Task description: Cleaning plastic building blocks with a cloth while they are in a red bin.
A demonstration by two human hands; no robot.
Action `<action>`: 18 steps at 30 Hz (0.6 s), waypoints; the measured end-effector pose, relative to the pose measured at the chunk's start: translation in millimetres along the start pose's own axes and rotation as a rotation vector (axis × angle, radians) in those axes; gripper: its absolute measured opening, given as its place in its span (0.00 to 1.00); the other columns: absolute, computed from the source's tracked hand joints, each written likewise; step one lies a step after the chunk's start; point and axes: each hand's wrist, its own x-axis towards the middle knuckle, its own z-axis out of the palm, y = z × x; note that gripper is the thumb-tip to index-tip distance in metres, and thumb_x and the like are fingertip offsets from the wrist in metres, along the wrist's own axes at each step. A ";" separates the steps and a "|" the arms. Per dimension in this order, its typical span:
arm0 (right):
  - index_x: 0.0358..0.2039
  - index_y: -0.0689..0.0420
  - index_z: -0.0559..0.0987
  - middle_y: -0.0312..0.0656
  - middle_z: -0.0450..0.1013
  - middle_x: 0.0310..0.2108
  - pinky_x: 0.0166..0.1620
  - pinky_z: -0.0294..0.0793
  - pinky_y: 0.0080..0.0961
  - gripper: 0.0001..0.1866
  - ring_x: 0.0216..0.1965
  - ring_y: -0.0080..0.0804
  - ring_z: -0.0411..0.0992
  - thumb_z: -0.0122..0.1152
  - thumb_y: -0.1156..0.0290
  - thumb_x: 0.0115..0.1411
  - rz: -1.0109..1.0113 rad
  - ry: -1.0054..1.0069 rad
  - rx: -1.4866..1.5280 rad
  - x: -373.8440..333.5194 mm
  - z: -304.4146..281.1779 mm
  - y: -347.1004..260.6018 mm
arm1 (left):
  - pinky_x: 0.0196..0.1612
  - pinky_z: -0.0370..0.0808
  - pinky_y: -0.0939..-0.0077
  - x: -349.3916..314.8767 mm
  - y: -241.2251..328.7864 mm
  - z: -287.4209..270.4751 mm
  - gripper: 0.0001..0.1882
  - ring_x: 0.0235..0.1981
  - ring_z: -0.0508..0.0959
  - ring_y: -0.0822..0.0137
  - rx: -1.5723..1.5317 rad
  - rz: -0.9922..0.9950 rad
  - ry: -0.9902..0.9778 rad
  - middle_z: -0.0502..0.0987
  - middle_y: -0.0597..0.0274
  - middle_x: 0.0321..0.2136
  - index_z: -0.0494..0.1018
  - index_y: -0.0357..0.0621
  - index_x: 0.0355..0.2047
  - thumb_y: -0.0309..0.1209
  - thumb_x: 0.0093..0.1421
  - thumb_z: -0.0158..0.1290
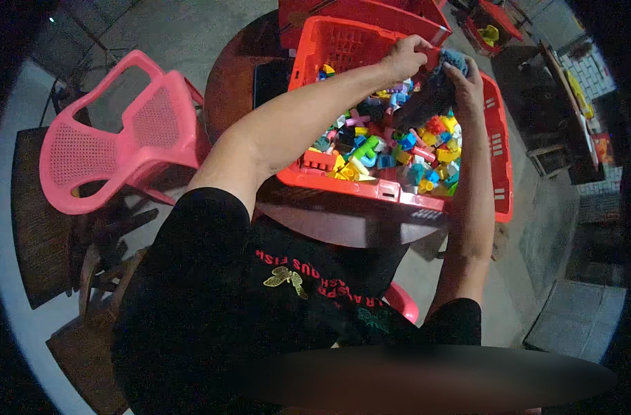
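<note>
Over the red basket (498, 138) of coloured toy bricks (391, 149) on the round tabletop (343, 221), at its one-o'clock corner, both the left hand (406, 57) and right hand (467, 83) had fingers clamped on a dark cloth (426, 104), seemingly soft, light and limp, best gripped by bunched edges.

This looks like a home yard or an informal back room rather than a shop floor or an office. The floor (191, 28) is bare grey concrete. A round dark wooden table (343, 221) stands in the middle, with a pink plastic garden chair (115, 145) beside its left edge. A red plastic crate (498, 145) heaped with small coloured building blocks (391, 149) fills the tabletop, and another red bin (492, 28) sits on the ground beyond the far right edge.
</note>
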 end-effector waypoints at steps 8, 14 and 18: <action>0.40 0.58 0.69 0.37 0.70 0.33 0.40 0.69 0.21 0.18 0.35 0.28 0.69 0.60 0.74 0.47 -0.303 -0.008 -0.361 -2.8 -6.7 2.6 | 0.32 0.74 0.74 -13.6 20.0 15.6 0.20 0.32 0.75 0.65 -0.199 -0.184 -0.118 0.73 0.57 0.31 0.64 0.37 0.42 0.19 0.47 0.53; 0.39 0.59 0.68 0.37 0.69 0.34 0.39 0.67 0.23 0.15 0.37 0.28 0.68 0.56 0.70 0.51 -0.205 -0.151 -0.655 -3.0 -9.0 14.5 | 0.42 0.70 0.65 -12.0 19.2 -1.1 0.23 0.38 0.71 0.55 0.711 0.217 -0.095 0.69 0.51 0.33 0.64 0.38 0.36 0.22 0.37 0.59; 0.38 0.59 0.69 0.37 0.68 0.29 0.32 0.68 0.20 0.12 0.29 0.24 0.68 0.53 0.70 0.53 0.116 -0.056 0.000 -5.7 -7.5 -1.1 | 0.41 0.69 0.67 -15.4 28.7 0.9 0.24 0.37 0.70 0.55 0.709 0.476 -0.115 0.68 0.54 0.31 0.65 0.39 0.35 0.26 0.35 0.60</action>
